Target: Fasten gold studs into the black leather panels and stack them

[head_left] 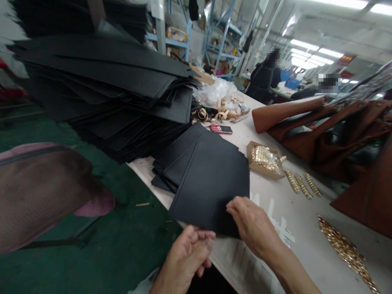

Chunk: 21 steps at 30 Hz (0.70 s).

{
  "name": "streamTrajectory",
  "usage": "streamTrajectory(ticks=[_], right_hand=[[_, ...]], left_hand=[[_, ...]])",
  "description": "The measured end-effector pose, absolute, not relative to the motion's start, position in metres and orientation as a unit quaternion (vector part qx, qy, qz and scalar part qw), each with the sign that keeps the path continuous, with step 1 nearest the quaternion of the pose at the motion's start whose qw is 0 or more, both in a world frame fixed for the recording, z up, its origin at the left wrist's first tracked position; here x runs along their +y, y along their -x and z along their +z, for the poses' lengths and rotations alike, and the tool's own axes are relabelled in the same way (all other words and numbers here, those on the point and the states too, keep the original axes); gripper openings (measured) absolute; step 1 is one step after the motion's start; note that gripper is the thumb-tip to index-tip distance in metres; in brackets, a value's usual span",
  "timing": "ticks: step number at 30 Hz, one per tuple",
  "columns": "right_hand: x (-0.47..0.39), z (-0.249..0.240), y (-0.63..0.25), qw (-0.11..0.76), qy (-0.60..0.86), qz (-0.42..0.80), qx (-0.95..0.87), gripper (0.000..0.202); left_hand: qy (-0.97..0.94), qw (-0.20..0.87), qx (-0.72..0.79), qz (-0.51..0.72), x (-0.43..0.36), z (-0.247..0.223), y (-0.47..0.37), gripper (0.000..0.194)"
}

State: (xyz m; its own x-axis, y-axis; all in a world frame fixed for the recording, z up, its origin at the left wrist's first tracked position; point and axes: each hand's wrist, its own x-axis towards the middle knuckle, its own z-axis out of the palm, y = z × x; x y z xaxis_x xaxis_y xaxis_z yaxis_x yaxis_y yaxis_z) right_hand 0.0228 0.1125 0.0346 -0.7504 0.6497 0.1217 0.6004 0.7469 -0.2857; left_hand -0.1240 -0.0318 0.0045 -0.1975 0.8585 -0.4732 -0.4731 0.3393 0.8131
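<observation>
A stack of black leather-like panels [214,175] lies fanned at the table's front edge. Over the near right part of the top panel is my right hand [252,224], its thumb and fingers pressed together. Whatever is between those fingertips, if anything, is too small to make out. My left hand [190,253] is just off the panel's near edge, palm turned up. Its fingers are loosely bent and apart, with nothing visible in them.
A tall pile of black panels [122,94] stands at left. On the table [303,228] are a red phone [221,129], a cardboard box [266,173] of gold chain pieces, loose chain strips [303,185] and a chain heap [346,249]. Brown leather bags [361,196] line the right side.
</observation>
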Motion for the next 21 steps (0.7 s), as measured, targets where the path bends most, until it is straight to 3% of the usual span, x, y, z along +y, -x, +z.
streamTrajectory(ticks=[4, 7, 10, 17, 21], right_hand=[[0.064, 0.034, -0.056, 0.099, 0.298, 0.254, -0.915, 0.018], [0.048, 0.032, -0.076, 0.149, 0.320, 0.343, -0.870, 0.017], [0.041, 0.032, -0.091, 0.216, 0.397, 0.378, -0.808, 0.022], [0.031, 0.019, -0.100, 0.280, 0.533, 0.550, -0.578, 0.029], [0.036, 0.009, -0.096, 0.284, 0.527, 0.621, -0.507, 0.030]], left_hand=[[-0.233, 0.573, 0.654, 0.435, -0.037, -0.002, 0.120, 0.055], [-0.249, 0.542, 0.713, 0.368, -0.039, -0.002, 0.117, 0.064], [-0.317, 0.573, 0.682, 0.324, -0.040, 0.002, 0.115, 0.063], [-0.267, 0.655, 0.557, 0.435, -0.042, -0.007, 0.101, 0.028], [-0.217, 0.688, 0.547, 0.425, -0.039, -0.009, 0.090, 0.028]])
